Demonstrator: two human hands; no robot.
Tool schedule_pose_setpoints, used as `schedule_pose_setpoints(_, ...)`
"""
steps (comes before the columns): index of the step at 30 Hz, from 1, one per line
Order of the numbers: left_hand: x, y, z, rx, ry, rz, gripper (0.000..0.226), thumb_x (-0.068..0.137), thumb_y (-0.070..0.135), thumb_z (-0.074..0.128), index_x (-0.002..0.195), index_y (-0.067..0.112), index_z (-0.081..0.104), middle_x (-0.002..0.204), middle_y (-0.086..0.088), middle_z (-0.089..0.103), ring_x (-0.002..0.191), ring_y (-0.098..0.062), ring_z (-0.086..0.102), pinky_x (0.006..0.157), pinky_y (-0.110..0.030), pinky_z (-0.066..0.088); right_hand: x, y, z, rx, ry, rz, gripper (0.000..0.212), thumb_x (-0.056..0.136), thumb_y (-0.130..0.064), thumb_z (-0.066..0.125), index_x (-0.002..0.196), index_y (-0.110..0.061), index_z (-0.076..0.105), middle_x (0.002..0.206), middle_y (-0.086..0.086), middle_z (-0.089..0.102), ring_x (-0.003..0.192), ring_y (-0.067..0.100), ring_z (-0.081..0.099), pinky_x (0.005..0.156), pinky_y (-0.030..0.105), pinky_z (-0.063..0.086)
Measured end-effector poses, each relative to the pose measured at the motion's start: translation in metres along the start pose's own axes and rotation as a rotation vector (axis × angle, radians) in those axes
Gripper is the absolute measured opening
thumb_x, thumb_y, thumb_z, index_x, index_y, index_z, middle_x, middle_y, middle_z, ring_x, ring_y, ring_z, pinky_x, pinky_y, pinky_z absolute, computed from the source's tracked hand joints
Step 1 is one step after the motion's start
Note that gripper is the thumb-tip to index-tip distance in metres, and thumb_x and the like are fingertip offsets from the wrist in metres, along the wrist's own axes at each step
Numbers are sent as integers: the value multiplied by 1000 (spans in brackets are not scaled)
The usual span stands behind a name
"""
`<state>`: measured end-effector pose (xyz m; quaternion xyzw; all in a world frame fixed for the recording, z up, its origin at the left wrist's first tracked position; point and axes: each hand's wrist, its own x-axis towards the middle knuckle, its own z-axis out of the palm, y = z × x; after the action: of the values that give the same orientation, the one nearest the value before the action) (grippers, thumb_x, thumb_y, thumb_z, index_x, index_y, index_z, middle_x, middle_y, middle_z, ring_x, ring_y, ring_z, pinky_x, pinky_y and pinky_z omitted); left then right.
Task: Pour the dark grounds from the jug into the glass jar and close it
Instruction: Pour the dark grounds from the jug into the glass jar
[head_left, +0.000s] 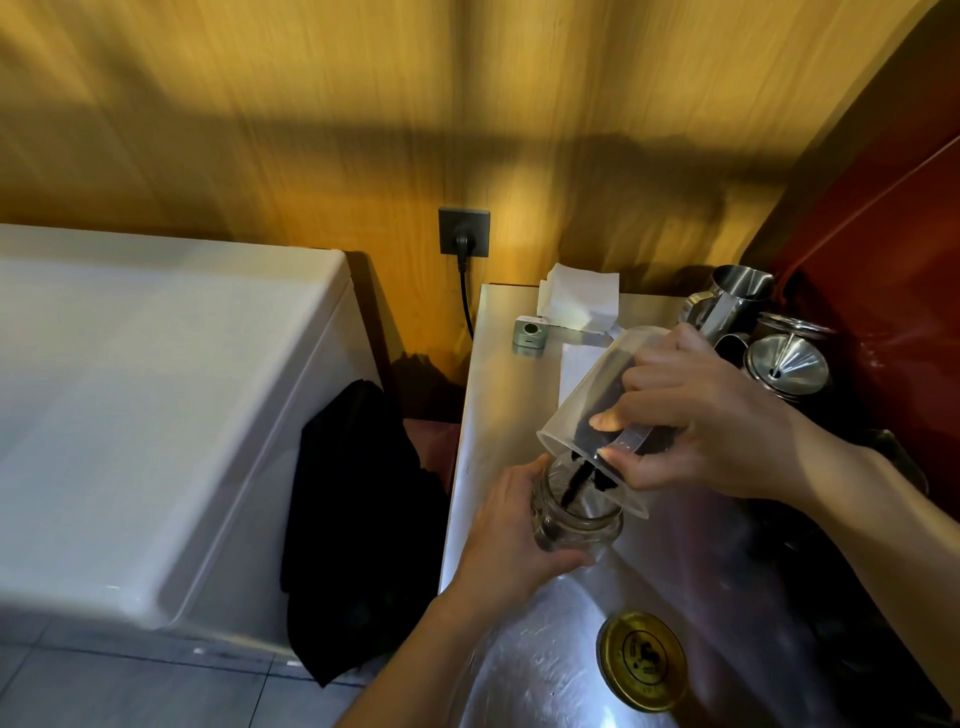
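Observation:
My right hand grips a clear plastic jug and tilts it steeply, mouth down and toward me. Dark grounds run out of it in a thin stream into the open glass jar just below. My left hand is wrapped around the jar's left side and holds it upright on the steel counter. The jar's gold lid lies flat on the counter, nearer to me and to the right of the jar.
Steel pitchers and a metal funnel crowd the counter's back right, by a red panel. White paper and a small green device sit at the back. A black cloth hangs between the counter and a white appliance.

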<state>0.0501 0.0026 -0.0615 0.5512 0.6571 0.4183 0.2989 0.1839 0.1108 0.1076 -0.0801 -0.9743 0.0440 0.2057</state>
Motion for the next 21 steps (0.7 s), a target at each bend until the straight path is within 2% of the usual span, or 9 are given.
schedule_pose_setpoints(3,0,0,0,-2,5,0,83,52,59,78,111,74,21,114,28,41,110,3,45,92,-23,42,1,-1,0,-5,10,-9,12,65,-19,73,66,-7,71,52,0,56,63,11,41,69,27,24)
schedule_pose_setpoints(8,0,-1,0,2,4,-9,85,55,51,83,111,72,23,114,26,42,110,-1,46,93,-30,45,3,-4,2,-9,11,-44,13,66,-20,73,63,-8,69,51,-1,52,61,11,38,67,31,25)
schedule_pose_setpoints(12,-1,0,-2,-4,8,-8,84,55,52,82,112,71,24,115,27,42,111,-1,46,94,-29,45,3,-5,2,-17,25,-58,12,65,-18,74,62,-7,68,52,-1,52,61,12,37,66,29,23)
schedule_pose_setpoints(18,-1,0,-1,-7,0,-13,89,56,44,85,128,46,33,119,15,46,114,-8,47,96,-38,45,3,-2,0,-39,10,-44,15,68,-21,71,63,-7,70,50,1,54,55,20,46,66,32,28)
schedule_pose_setpoints(21,-1,0,-1,-6,-8,-25,91,56,41,87,131,41,35,121,13,47,114,-9,47,97,-39,45,2,-2,-1,-19,10,-39,19,72,-25,67,64,-8,70,51,0,55,58,14,42,67,31,27)
